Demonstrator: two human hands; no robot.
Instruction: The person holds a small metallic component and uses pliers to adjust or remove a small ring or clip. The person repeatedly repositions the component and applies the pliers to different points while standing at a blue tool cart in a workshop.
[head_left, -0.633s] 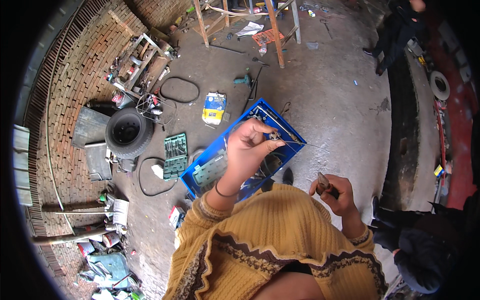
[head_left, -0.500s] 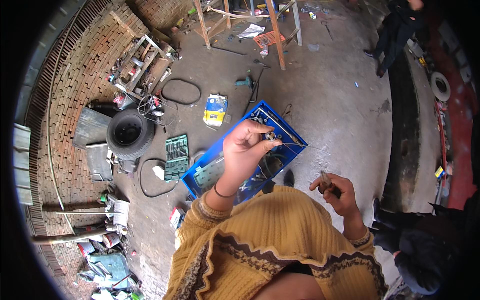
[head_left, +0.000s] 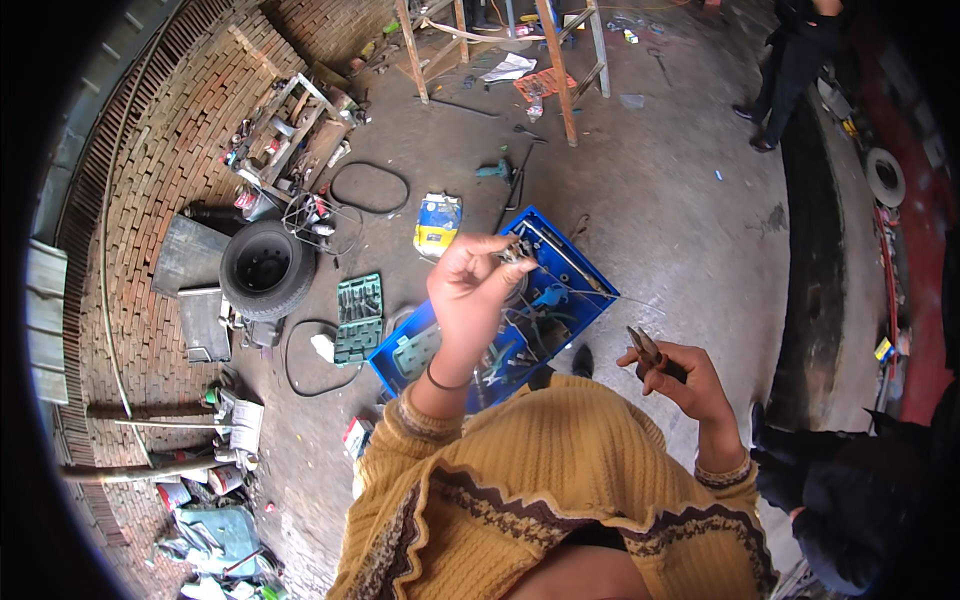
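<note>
My left hand (head_left: 472, 290) is raised over the blue tray (head_left: 578, 257), thumb and fingertips pinching a small metal fitting (head_left: 520, 250). Thin wire (head_left: 575, 288) trails from it to the right, across the tray's edge. Lower and to the right, my right hand (head_left: 695, 382) is wrapped round a pair of pliers (head_left: 645, 345) with dark handles. The jaws point up and to the left, slightly apart, with nothing visible between them. Inside the tray lie several tools and metal parts, among them a blue-handled tool (head_left: 549, 296); my left hand and forearm hide some of them.
Left of the tray are a green socket case (head_left: 358, 310), a tyre on its rim (head_left: 268, 268) and a black belt (head_left: 370, 187). Beyond lie a blue-and-yellow bag (head_left: 438, 222), a teal power tool (head_left: 493, 170) and a wooden ladder (head_left: 562, 90). One person (head_left: 790, 80) stands far right.
My left hand has shifted left with the fitting, uncovering more of the tray. The pliers in my right hand have turned, so their jaws show more clearly.
</note>
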